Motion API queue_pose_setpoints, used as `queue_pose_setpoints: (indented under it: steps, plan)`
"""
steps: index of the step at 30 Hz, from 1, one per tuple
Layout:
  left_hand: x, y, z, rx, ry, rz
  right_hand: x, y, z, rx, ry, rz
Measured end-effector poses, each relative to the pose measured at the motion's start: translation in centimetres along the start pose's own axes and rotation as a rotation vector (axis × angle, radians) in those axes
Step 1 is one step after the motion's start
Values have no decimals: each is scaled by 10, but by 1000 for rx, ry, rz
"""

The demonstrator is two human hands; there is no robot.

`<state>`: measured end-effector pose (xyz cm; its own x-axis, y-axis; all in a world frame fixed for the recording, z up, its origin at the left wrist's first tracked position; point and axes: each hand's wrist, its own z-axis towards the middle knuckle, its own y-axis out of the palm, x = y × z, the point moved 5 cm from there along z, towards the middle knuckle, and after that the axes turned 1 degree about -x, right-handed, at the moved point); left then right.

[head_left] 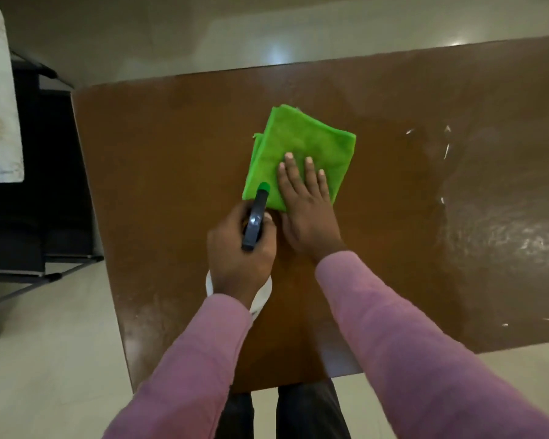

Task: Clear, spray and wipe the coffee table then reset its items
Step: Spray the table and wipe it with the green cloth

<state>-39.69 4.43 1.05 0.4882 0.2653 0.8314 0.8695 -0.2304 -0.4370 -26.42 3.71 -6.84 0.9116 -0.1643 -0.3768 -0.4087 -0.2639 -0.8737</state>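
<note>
Green cloth (298,153) mid-table (171,137), flat right hand (308,210) pressing: wiping. Left hand (238,255) beside it grips spray bottle (255,220). Next: sweep toward wet patch (495,223).

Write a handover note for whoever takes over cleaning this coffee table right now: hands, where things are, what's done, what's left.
Left hand grips the spray bottle by its trigger head.
Right hand lies flat, fingers straight, on the folded green cloth mid-table.
Done: the coffee table shows a wet sheen on its right side, so that part looks sprayed.
Left: wipe the top, set the bottle aside, reset the items, which are out of view.
</note>
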Motion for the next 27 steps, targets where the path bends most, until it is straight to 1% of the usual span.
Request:
queue_pose_setpoints:
  steps: [1, 2, 3, 5, 8, 10, 12, 13, 14, 17, 19, 21, 22, 23, 25, 27]
  plan:
    - [8, 6, 7, 13, 19, 14, 4, -2, -3, -18, -66, -21]
    - [14, 11, 13, 24, 33, 28, 17, -7, -5, -31, -88, -43]
    - [18, 15, 19, 32, 40, 46, 37, -15, -5, -34, -66, -52]
    - [20, 22, 25, 23, 13, 82, 88, -39, 0, 6, 72, -47]
    - [16, 26, 21, -10, -30, 75, 157, -77, 22, 45, 276, -50]
    - [17, 28, 20, -4, -14, 99, 172, -91, 42, 46, 389, 5]
    - [18, 34, 21, -26, 5, 154, 154, -90, 60, 68, 467, 25]
    - [19, 37, 22, -45, 8, 182, 133, -85, 69, 65, 444, -2]
    - [19, 40, 23, -59, 11, 203, 106, -76, 77, 46, 370, -32]
    - [24, 39, 23, -34, 60, 222, 24, -42, 93, -48, 68, -85]
    - [26, 35, 23, -8, 66, 203, 6, -36, 96, -80, -84, -119]
    - [25, 31, 23, 10, 42, 162, 26, -43, 96, -85, -174, -132]
    - [24, 30, 24, 15, 23, 145, 45, -51, 95, -60, -158, -119]
    - [23, 29, 25, 19, 6, 135, 69, -61, 94, -17, -101, -99]
    - [23, 27, 25, 26, -5, 125, 118, -83, 92, 58, 57, -76]
    - [24, 27, 25, 27, 1, 103, 148, -99, 97, 63, 170, -80]
